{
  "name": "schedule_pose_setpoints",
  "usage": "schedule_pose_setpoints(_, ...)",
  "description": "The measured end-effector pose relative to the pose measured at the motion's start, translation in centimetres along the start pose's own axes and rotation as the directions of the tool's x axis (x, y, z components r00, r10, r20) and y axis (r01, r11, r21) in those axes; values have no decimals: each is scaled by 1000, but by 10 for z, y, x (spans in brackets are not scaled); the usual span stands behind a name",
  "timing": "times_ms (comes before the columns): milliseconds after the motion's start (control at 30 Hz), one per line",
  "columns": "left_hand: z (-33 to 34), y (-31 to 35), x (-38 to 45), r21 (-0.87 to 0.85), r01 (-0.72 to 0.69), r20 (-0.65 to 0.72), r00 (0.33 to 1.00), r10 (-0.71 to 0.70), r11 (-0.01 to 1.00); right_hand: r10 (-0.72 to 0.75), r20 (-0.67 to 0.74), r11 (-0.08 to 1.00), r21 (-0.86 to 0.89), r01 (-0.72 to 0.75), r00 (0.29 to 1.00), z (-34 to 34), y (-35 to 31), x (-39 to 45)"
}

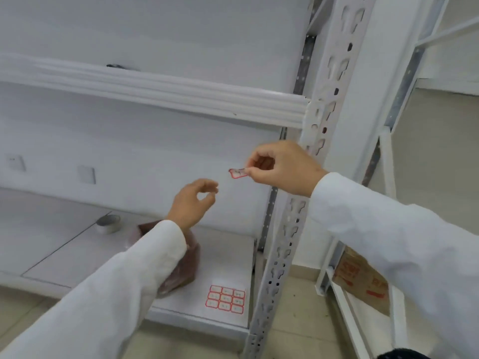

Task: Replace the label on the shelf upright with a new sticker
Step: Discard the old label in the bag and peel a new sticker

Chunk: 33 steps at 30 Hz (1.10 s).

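I stand at a white metal rack; its shelf upright point(321, 125), punched with keyhole slots, runs down the right of my view, and a ribbed white beam point(155, 89) crosses to meet it; behind the rack the wall is pale, with 2 flat switch plates point(86, 174) low on the left. My right hand point(282, 169) is raised just left of the upright, its thumb and forefinger pinching 1 corner of a small red-bordered sticker point(238, 173); the sticker hangs curled in the air, touching neither the upright nor my other hand. My left hand point(193, 203) is lower and to the left, near the sticker but apart from it; its fingers are loosely curled with thumb and forefinger close to a ring, and it holds nothing. Both my sleeves are white.

Below my hands lies the lower shelf point(77, 257), a pale flat board; on it, near the front right corner, rests a sheet of red-bordered stickers point(225, 299) in 3 rows of 3; just left of that sits a brownish plastic bag point(186, 268), partly hidden by my left sleeve; farther back stands a grey roll of tape point(108, 224). The floor is pale tile; to the right a second white rack carries a brown cardboard box point(363, 283) with red print on its low shelf.
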<state>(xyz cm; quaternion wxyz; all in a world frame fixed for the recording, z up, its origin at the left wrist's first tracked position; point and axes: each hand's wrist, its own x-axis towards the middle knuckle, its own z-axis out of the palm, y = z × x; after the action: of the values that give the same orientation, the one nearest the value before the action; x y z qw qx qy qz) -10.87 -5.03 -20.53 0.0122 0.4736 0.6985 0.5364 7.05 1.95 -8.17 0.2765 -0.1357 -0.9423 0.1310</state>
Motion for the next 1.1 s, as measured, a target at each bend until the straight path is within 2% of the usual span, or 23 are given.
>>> schedule_pose_setpoints(133, -27, -84, -13, 88, 338, 93, 934, -346, 937, 39, 134, 997, 65, -48, 990, 90, 5, 22)
schedule_pose_setpoints(233, -39, -132, -20, 250, 438, 132, 868, -479, 863, 142, 185, 982, 99, -162, 972, 161, 22, 38)
schedule_pose_setpoints(300, -46, -149, -22, 297, 483, 121, 836, -535, 823, 223, 210, 961, 116, -251, 952, 205, 36, 49)
schedule_pose_setpoints(400, -49, -164, -20, 279, 533, 53, 822, -567, 799, 332, 250, 919, 133, -372, 910, 260, 53, 65)
schedule_pose_setpoints(533, -41, -181, -17, 388, 533, 1, 816, -579, 752, 423, 329, 864, 134, -485, 844, 318, 70, 79)
schedule_pose_setpoints(800, -28, -201, -17, 444, 554, -34, 796, -605, 704, 452, 344, 848, 120, -516, 823, 366, 82, 92)
schedule_pose_setpoints(933, -30, -207, -18, 441, 574, -52, 784, -619, 690, 440, 328, 859, 117, -498, 836, 371, 88, 94)
schedule_pose_setpoints(1100, -31, -202, -20, 426, 582, -27, 773, -634, 692, 412, 375, 868, 115, -483, 830, 365, 92, 88)
